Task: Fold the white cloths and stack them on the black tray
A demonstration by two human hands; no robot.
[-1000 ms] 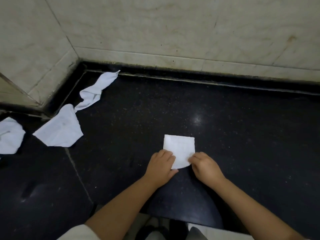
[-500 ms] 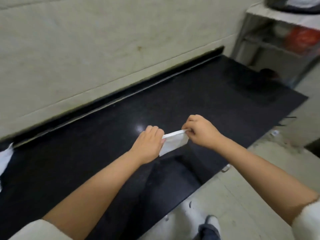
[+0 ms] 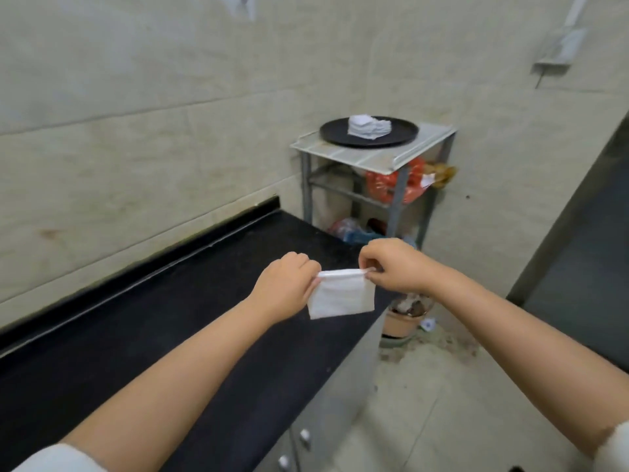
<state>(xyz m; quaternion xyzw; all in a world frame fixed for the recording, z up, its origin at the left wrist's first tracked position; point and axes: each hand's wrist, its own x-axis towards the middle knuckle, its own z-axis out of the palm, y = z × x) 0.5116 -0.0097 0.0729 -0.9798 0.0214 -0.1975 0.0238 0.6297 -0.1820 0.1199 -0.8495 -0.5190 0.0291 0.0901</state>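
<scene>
Folded cloth (image 3: 342, 296): hangs in the air above the right end of the black counter (image 3: 143, 338), held by its top edge so the folds stay together in transit.
Left hand (image 3: 287, 289): fingers curled, pinching the cloth's upper left corner.
Right hand (image 3: 394, 265): thumb and fingers pinching the upper right corner, keeping the top edge taut and level.
Black tray (image 3: 332, 134): sits on top of the metal rack (image 3: 374, 155) beyond the counter's right end, well apart from the hands.
Stack (image 3: 369, 126): folded white cloths piled near the tray's middle; this one likely goes on top.
Next move: likely needs both corners held until the cloth lies flat.
</scene>
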